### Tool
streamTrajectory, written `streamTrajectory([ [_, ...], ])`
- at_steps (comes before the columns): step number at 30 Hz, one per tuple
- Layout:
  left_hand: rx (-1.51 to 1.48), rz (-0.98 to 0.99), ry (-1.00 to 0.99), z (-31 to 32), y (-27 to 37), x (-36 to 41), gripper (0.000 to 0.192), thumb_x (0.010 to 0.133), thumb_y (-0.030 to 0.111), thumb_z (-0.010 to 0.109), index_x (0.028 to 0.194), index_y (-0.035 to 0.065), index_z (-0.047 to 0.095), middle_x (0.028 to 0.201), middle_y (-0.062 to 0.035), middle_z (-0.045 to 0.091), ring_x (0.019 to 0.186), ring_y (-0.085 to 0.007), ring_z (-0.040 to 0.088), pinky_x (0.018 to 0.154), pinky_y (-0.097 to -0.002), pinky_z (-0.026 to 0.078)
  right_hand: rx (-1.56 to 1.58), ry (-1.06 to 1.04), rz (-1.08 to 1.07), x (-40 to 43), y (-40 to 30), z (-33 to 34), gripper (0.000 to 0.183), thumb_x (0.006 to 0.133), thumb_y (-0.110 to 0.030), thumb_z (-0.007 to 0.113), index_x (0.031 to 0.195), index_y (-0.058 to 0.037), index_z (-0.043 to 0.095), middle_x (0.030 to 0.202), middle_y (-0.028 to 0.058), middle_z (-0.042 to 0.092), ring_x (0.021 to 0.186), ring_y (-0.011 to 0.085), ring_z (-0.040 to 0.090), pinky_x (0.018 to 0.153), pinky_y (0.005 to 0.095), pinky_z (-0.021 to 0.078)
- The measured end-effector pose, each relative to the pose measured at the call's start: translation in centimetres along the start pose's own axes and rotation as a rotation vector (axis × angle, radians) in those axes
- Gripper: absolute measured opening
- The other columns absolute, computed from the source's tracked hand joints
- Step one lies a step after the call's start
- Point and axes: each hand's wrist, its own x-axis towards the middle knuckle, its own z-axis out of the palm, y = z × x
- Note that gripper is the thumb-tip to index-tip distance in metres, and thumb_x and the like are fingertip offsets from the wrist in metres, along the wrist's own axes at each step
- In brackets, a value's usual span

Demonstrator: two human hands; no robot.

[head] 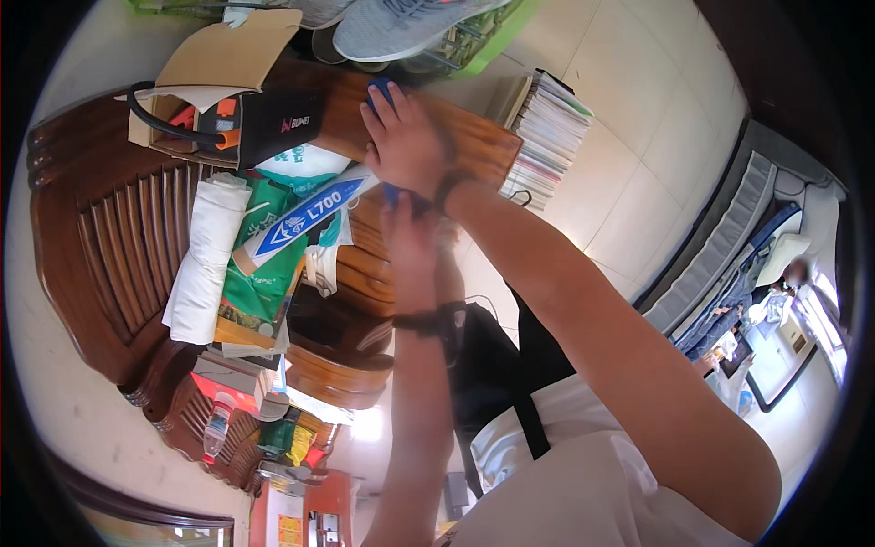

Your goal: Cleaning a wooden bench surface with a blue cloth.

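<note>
My right hand [407, 140] lies over the wooden armrest of a bench [472, 133], its fingers on a blue thing [380, 96], probably a cloth, that shows around the fingertips. Just nearer to me, my left hand [412, 229] is blurred, with its fingertips at another patch of blue [395, 194] beside the right wrist. Whether both patches are one piece cannot be told. A long carton tube with a blue label [307, 219] points towards the hands from the bench seat. A dark bracelet is on the right wrist and a watch-like band on the left.
An opened black box [280, 123] with a black handle or hose stands beside the armrest. Bags and a white roll [212, 256] lie on the bench. Beyond the armrest are grey shoes [403, 31] on a green-edged rack and a stack of papers [550, 130] near the tiled floor.
</note>
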Motion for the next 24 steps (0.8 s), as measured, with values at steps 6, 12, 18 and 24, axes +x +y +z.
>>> streamTrajectory([
  [6, -0.529, -0.401, -0.007, 2.1, 7.9, 1.1, 0.032, 0.086, 0.017, 0.070, 0.108, 0.0194, 0.048, 0.102, 0.0010, 0.061, 0.084, -0.0144, 0.057, 0.070, -0.0301, 0.041, -0.011, -0.041, 0.053, 1.7, 0.8, 1.7, 0.059, 0.074, -0.028, 0.057, 0.126, -0.0020, 0.054, 0.142, 0.0175, 0.040, 0.131, 0.0371, 0.033, 0.108, 0.0504, 0.0271],
  [12, -0.692, -0.516, 0.105, 1.2, 8.9, 2.4, 0.040, 0.079, 0.007, 0.072, 0.110, 0.0193, 0.050, 0.104, 0.0003, 0.061, 0.087, -0.0148, 0.057, 0.071, -0.0333, 0.041, 0.018, -0.011, 0.093, 2.5, -0.1, 2.2, 0.054, 0.071, -0.028, 0.059, 0.119, -0.0041, 0.057, 0.139, 0.0172, 0.042, 0.131, 0.0374, 0.034, 0.106, 0.0510, 0.0295],
  [18, -0.035, 0.137, -0.082, -1.2, 2.0, 3.8, 0.028, 0.083, 0.006, 0.065, 0.107, 0.0149, 0.054, 0.098, -0.0002, 0.062, 0.089, -0.0133, 0.058, 0.071, -0.0326, 0.041, -0.053, -0.028, 0.087, 3.1, -1.0, 2.5, 0.051, 0.071, -0.028, 0.058, 0.116, -0.0038, 0.059, 0.137, 0.0187, 0.044, 0.127, 0.0391, 0.039, 0.101, 0.0519, 0.0347],
  [24, -0.262, -0.045, 0.207, -1.6, -0.6, 5.2, 0.016, 0.091, 0.020, 0.059, 0.105, 0.0140, 0.055, 0.094, 0.0015, 0.061, 0.083, -0.0113, 0.056, 0.069, -0.0283, 0.041, -0.099, 0.056, 0.005, 4.2, -2.0, 4.3, 0.049, 0.071, -0.030, 0.058, 0.113, -0.0038, 0.061, 0.135, 0.0199, 0.046, 0.122, 0.0410, 0.043, 0.099, 0.0525, 0.0366],
])
